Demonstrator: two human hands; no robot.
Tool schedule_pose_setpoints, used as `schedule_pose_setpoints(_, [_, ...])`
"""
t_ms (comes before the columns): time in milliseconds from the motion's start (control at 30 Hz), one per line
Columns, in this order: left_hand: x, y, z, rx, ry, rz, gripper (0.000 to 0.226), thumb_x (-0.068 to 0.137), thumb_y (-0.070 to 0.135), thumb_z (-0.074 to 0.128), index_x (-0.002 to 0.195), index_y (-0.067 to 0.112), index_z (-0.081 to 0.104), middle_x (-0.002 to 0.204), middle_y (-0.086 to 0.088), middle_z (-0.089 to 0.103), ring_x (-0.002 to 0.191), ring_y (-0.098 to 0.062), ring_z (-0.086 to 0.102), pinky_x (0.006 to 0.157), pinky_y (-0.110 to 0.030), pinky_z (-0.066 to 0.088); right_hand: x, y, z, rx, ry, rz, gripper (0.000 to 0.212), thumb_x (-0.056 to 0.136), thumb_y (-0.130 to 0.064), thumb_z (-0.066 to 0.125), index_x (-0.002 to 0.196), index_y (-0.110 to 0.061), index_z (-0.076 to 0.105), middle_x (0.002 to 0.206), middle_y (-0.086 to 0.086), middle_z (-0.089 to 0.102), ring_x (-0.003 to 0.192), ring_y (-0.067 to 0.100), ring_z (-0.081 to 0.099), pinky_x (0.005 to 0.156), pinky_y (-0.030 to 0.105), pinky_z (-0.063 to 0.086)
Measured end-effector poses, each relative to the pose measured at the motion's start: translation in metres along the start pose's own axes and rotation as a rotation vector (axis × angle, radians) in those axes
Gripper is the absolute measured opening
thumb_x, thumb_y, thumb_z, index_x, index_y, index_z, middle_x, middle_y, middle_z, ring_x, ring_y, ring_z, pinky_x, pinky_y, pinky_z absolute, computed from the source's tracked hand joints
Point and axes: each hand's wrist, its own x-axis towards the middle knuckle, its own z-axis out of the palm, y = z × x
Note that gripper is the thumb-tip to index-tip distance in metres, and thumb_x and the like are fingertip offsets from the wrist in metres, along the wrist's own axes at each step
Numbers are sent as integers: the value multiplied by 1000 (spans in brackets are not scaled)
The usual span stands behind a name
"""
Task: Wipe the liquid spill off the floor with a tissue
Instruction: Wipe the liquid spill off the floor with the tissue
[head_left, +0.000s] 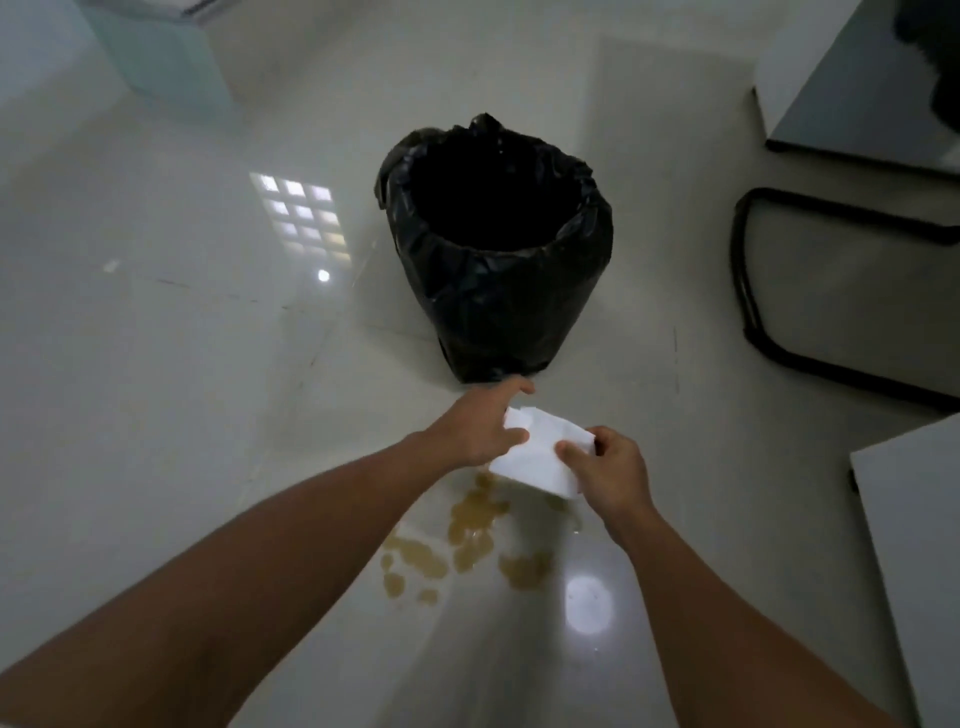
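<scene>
A white folded tissue (535, 451) is held in the air between both hands, just above the far edge of the spill. My left hand (480, 423) pinches its left end and my right hand (605, 470) grips its right end. The spill (467, 545) is a patch of yellowish-brown puddles and droplets on the glossy pale tiled floor (182, 364), directly below and nearer to me than the tissue. The tissue hides a small part of the spill's far edge.
A bin lined with a black bag (498, 244) stands just beyond my hands. A black tubular chair frame (753, 312) and a grey table (852, 88) are at the right. A grey panel edge (914, 545) is at the near right.
</scene>
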Motion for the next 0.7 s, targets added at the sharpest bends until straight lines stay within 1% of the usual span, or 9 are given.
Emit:
schedule_pose_setpoints(67, [18,-20,16,32,12,28,56,93,23,72,143,20,47,138,-9,57,113,-26,56,94,-34,48,21,19,16,-14,22,-9,18,81,-24,74,92,-11,67,90,9,69,85,27,65,75,41,57])
schedule_pose_setpoints(167, [28,-32,30,43,19,29,53,92,20,72,140,18,49,145,-8,52,123,-29,54,103,-39,46,30,32,28,-34,54,19,24,79,-24,76,95,-9,68,92,9,69,85,27,65,75,39,57])
schedule_pose_setpoints(233, [32,-32,39,38,51,15,48,92,21,72,136,21,50,140,-9,55,122,-29,53,100,-37,46,31,37,30,-61,101,11,22,79,-24,76,93,-10,67,91,8,69,82,25,64,66,30,52])
schedule_pose_setpoints(267, [34,-33,45,33,76,2,45,92,23,71,132,23,51,134,-10,56,118,-29,54,95,-36,46,33,39,30,-71,119,-3,21,79,-24,75,92,-11,65,91,8,68,81,24,64,63,27,49])
schedule_pose_setpoints(367, [37,-42,68,22,85,-12,32,93,28,68,121,28,51,113,-9,53,98,-29,56,76,-32,44,44,40,25,-121,144,-6,30,79,-24,77,102,-12,62,101,7,65,83,21,59,71,29,48])
schedule_pose_setpoints(433, [41,-47,81,57,50,22,28,94,27,67,116,30,51,108,-7,52,94,-28,55,67,-30,40,50,45,23,-185,145,0,38,78,-24,79,109,-10,62,104,8,63,85,21,57,74,28,45])
schedule_pose_setpoints(467, [44,-46,84,72,37,43,27,94,27,66,115,30,51,107,-6,53,95,-28,55,66,-30,39,53,48,22,-209,152,-2,38,78,-23,80,109,-10,62,105,9,64,84,21,56,74,28,44])
schedule_pose_setpoints(600, [53,-35,90,129,51,87,26,92,28,68,114,28,56,110,-9,61,91,-27,56,71,-32,40,54,60,15,-313,215,-23,29,79,-19,78,102,-7,64,105,13,67,79,18,52,69,26,41])
schedule_pose_setpoints(700, [54,-35,102,226,51,119,27,90,30,71,114,28,60,115,-7,63,97,-26,55,74,-32,40,50,77,18,-413,240,-105,31,82,-11,72,110,-5,60,112,14,58,85,19,51,73,25,40])
